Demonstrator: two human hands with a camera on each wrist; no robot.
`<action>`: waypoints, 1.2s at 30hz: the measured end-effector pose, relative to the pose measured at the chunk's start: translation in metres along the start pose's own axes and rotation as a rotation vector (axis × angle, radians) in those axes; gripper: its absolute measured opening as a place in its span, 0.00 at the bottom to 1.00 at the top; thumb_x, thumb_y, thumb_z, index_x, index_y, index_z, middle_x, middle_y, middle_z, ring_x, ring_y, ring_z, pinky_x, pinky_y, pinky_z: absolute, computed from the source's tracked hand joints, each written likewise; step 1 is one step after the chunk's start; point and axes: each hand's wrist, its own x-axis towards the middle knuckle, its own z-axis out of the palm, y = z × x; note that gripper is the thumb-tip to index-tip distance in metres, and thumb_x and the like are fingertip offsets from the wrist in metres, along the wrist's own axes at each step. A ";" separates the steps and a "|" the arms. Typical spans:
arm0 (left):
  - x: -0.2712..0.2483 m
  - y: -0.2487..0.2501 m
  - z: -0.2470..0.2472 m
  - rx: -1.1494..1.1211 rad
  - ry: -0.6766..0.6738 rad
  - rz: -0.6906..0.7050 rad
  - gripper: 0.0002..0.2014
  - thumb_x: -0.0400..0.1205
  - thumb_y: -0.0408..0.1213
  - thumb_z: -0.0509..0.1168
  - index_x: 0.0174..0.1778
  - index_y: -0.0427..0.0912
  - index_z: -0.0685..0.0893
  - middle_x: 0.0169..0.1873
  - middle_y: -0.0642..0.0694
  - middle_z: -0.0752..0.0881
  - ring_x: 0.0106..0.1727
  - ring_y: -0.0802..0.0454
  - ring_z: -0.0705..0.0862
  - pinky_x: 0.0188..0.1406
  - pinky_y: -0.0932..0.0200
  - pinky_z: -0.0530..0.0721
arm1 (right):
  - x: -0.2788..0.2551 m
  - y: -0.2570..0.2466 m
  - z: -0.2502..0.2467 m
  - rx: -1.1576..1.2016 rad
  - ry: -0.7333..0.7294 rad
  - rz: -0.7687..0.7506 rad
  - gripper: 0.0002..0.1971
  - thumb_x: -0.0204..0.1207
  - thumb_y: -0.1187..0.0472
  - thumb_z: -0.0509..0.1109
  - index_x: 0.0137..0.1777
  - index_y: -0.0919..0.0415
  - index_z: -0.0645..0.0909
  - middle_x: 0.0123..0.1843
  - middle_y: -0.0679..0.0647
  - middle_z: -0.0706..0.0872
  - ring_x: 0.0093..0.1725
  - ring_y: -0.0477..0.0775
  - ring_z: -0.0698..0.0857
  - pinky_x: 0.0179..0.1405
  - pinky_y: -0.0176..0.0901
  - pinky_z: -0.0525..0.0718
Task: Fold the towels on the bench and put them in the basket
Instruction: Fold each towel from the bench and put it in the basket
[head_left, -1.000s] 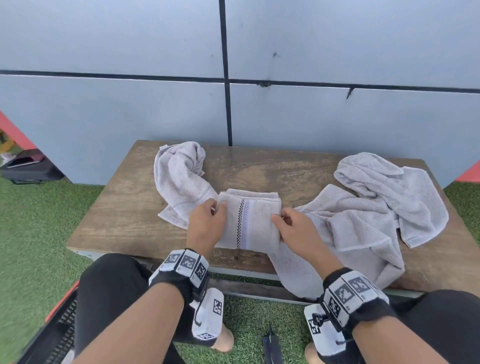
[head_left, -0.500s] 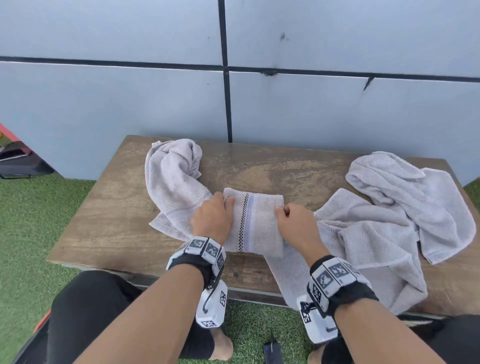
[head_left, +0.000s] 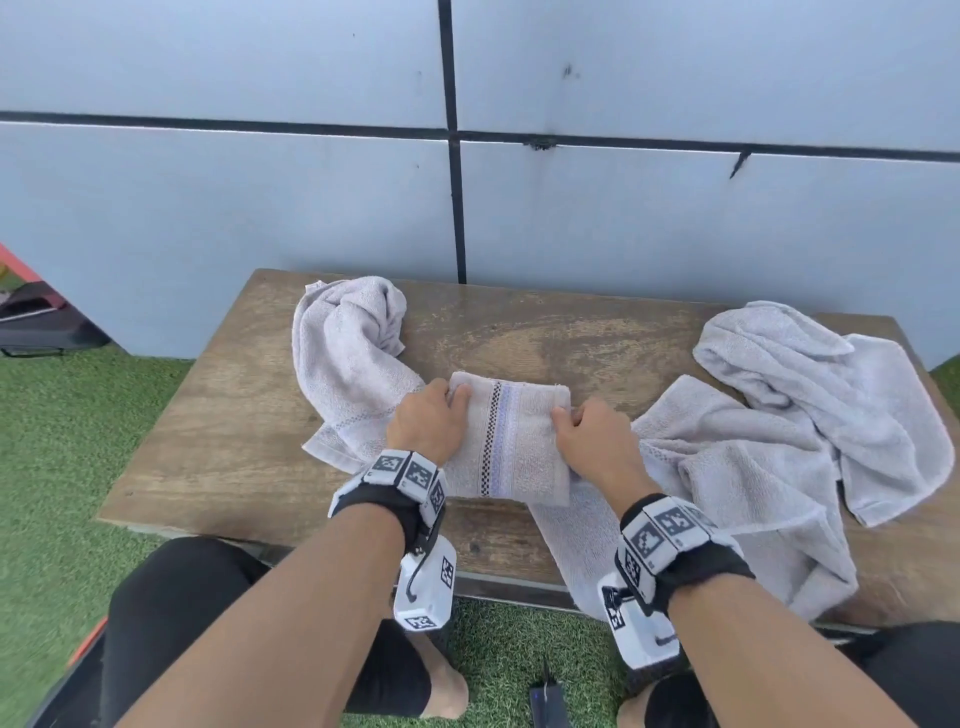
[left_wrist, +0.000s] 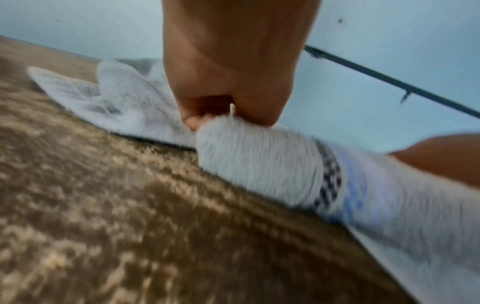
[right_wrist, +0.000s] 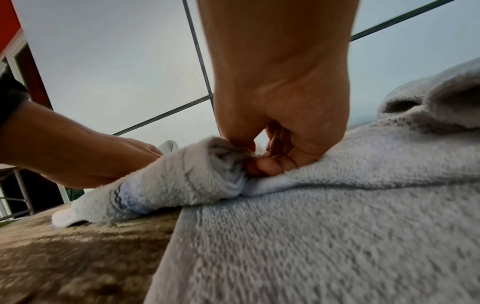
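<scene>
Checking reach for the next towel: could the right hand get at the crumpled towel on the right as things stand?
Probably yes. The right hand pinches the folded towel, but the crumpled towel lies uncovered beside it.

Head view: looks from above, forward and down onto the wooden bench, with the grey panelled wall behind and green turf around it.
Left wrist view: sits low over the bench top, close behind the left hand, facing the wall; blurred.
Right wrist view: sits low above the crumpled towel, close behind the right hand, facing the wall.
Shared: all three show the folded towel, the bench and the wall; each wrist view also shows part of the other arm.
</scene>
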 end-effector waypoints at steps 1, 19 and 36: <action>0.003 -0.002 -0.004 -0.078 -0.046 -0.017 0.24 0.88 0.59 0.49 0.45 0.41 0.77 0.41 0.43 0.84 0.48 0.40 0.85 0.42 0.51 0.76 | 0.000 -0.002 -0.005 0.033 -0.014 0.014 0.19 0.83 0.43 0.63 0.56 0.61 0.71 0.47 0.56 0.83 0.44 0.59 0.84 0.40 0.51 0.81; -0.045 0.009 -0.037 -0.078 -0.323 -0.105 0.14 0.77 0.41 0.72 0.52 0.40 0.77 0.43 0.47 0.81 0.47 0.48 0.81 0.34 0.58 0.75 | -0.035 -0.010 -0.023 -0.297 -0.251 -0.328 0.23 0.87 0.44 0.53 0.80 0.45 0.67 0.85 0.44 0.60 0.84 0.55 0.55 0.82 0.62 0.57; -0.044 0.051 -0.088 -0.447 -0.306 0.559 0.22 0.67 0.16 0.65 0.51 0.45 0.84 0.37 0.51 0.80 0.36 0.57 0.76 0.34 0.62 0.74 | -0.036 -0.039 -0.062 0.322 -0.081 -0.310 0.23 0.67 0.62 0.67 0.65 0.54 0.76 0.52 0.52 0.86 0.49 0.56 0.84 0.41 0.45 0.80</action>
